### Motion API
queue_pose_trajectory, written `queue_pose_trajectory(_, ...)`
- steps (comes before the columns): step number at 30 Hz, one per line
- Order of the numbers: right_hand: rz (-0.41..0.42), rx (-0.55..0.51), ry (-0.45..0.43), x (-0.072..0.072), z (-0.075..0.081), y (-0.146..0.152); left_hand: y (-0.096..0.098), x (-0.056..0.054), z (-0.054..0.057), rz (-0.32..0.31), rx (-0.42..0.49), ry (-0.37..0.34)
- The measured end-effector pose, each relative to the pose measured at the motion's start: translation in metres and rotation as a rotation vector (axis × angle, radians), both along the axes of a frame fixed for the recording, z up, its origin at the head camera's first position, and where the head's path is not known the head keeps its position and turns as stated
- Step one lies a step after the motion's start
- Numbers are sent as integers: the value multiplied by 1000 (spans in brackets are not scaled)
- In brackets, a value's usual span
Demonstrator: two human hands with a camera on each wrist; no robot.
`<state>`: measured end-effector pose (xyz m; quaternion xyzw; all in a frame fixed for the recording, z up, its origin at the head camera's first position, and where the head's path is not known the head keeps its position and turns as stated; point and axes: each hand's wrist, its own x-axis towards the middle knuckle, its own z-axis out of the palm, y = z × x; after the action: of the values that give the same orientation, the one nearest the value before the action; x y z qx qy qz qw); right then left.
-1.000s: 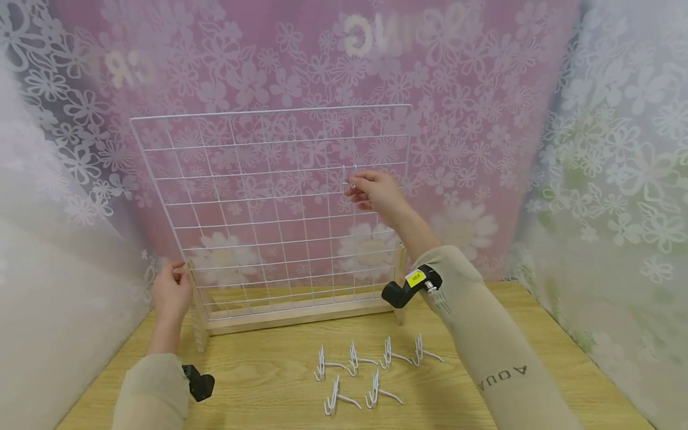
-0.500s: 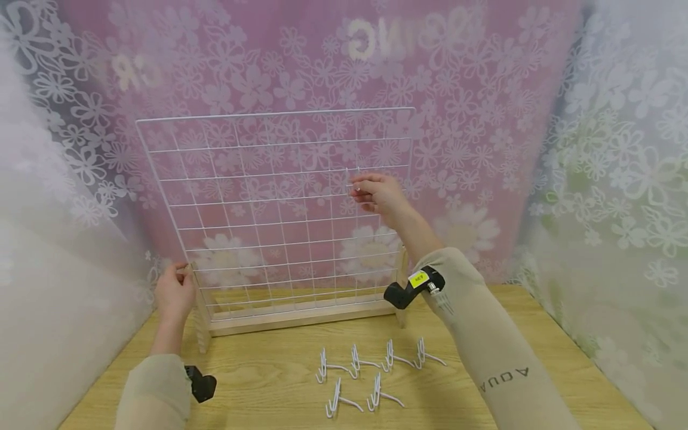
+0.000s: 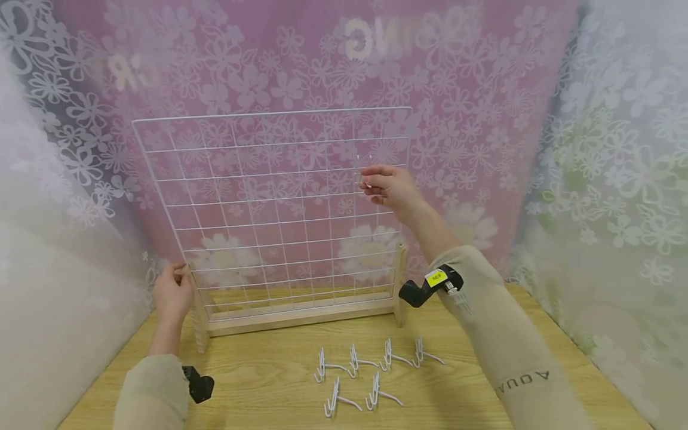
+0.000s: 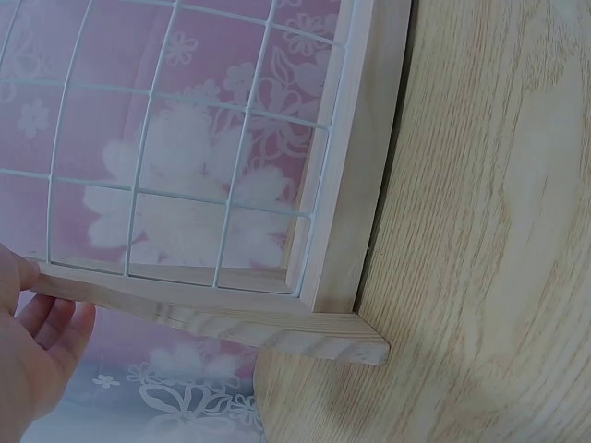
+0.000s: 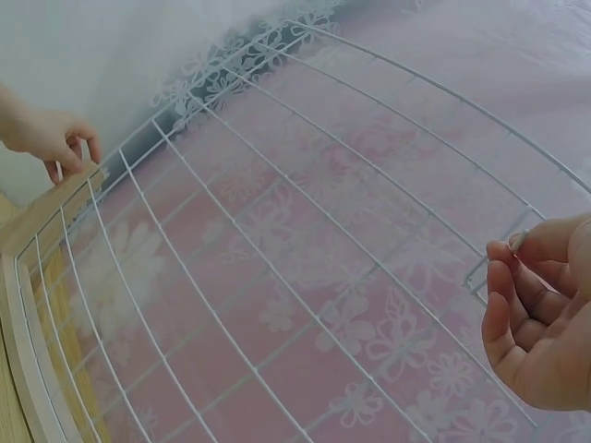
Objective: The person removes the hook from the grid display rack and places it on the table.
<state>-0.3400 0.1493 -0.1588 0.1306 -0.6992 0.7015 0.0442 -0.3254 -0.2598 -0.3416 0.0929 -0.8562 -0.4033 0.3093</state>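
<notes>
A white wire grid panel (image 3: pixel 272 113) stands upright in a wooden stand (image 3: pixel 301 315). My left hand (image 3: pixel 173 294) grips the upper end of the stand's left side post (image 4: pixel 268 325), thumb on one side and curled fingers on the other in the left wrist view. Near the panel's upper right, my right hand (image 3: pixel 395 190) pinches a small white wire hook (image 5: pixel 476 277) between thumb and fingertips. Two prongs of this hook poke up above the fingers in the head view; the fingers cover most of the rest. Whether it touches the grid I cannot tell.
Several white double-prong hooks (image 3: pixel 388 355) lie in two rows on the wooden table (image 3: pixel 258 382), in front of the stand. A pink flowered curtain (image 3: pixel 473 149) hangs behind the panel, with pale flowered sheets (image 3: pixel 618 239) at both sides.
My right hand has shifted to the right and slightly up along the grid, carrying the hook with it. My left hand keeps its grip on the post.
</notes>
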Motion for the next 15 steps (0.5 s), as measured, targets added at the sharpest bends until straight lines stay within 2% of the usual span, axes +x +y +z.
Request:
queue_pose_trajectory(3, -7, 59, 29, 4, -5, 11, 0, 0, 0, 2, -6, 0)
queue_pose_trajectory(9, 22, 108, 81, 11, -19, 38, 0, 1, 0, -3, -7, -12)
queue_pose_trajectory(15, 47, 171, 92, 22, -38, 64, -1, 0, 0, -6, 4, -21)
